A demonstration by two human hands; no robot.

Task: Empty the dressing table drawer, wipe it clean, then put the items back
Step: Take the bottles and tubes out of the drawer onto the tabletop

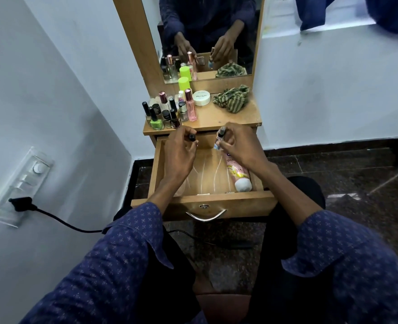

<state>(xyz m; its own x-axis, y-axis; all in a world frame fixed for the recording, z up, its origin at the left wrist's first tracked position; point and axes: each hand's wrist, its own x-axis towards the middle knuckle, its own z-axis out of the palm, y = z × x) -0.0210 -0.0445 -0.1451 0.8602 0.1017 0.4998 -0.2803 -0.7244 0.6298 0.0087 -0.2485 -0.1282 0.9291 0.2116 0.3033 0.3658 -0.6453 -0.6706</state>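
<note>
Nearest the camera, two blue patterned sleeves [123,253] are reaching forward over the person's dark-clad lap. Beyond them the drawer [203,205] of the dressing table is standing pulled out, its front panel carrying a curved metal handle [206,215] beneath a small lock. Inside, a pink tube with a white cap [239,178] is lying along the right side, cap toward the front; clear plastic film [200,176] is lining the drawer floor.

Over the rear half of the drawer both hands are working. The left hand [181,155] is curling its grip around a small dark-capped bottle [192,137], pinching it at the fingertips. The right hand [237,146] is pinching a slim spray vial [220,136], held roughly upright with its dark top uppermost.

Farther back, the worktop [230,115] is carrying a cluster of nail polish and perfume bottles [167,111] at its left, among them a green nail polish bottle [156,122] at the front edge and a tall pink perfume bottle [191,106]. A neon-green capped container [184,84] is standing behind the cluster, a round white jar [201,98] is sitting near the centre, and a crumpled green striped cloth [233,99] is lying at the right.

Behind these, the mirror [207,31] is reflecting the hands and bottles. On the left wall, a black plug [21,203] is sitting in a switch panel [18,183].
</note>
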